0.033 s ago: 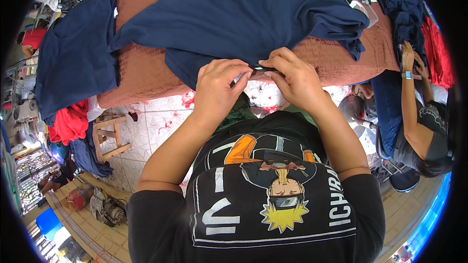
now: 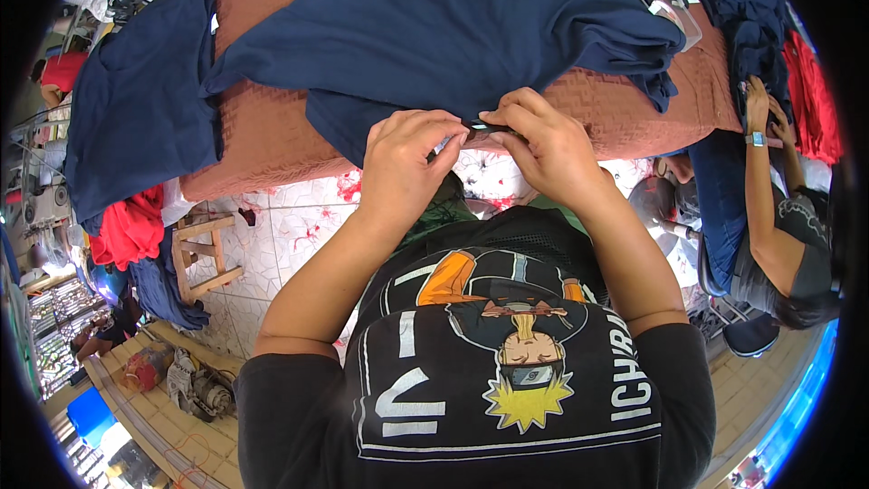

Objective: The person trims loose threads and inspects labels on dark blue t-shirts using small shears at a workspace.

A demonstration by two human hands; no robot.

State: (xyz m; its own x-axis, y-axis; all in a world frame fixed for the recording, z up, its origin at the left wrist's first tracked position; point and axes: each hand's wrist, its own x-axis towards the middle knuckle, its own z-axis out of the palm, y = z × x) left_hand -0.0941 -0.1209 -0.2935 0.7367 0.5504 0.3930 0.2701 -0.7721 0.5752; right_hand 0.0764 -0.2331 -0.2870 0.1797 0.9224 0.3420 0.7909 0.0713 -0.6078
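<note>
Both hands meet at the near edge of a large navy garment [image 2: 453,27] spread over the table. Between them runs a short dark strip [image 2: 493,128] with a small white patch; whether it belongs to the garment's edge is unclear. My left hand [image 2: 412,147] pinches its left end between thumb and fingertips. At the other end, the bent fingers and thumb of my right hand [image 2: 550,140] close on it. The garment lies loosely creased, its narrower part stretching left and a bunched part lying to the right.
A brown quilted cloth [image 2: 262,127] covers the table. Another navy garment [image 2: 145,100] hangs over its left end, above red cloth [image 2: 128,228] and a wooden stool [image 2: 206,254]. At right, a co-worker's hands [image 2: 760,109] handle dark cloth. A clear plastic piece [image 2: 685,25] lies at the far right.
</note>
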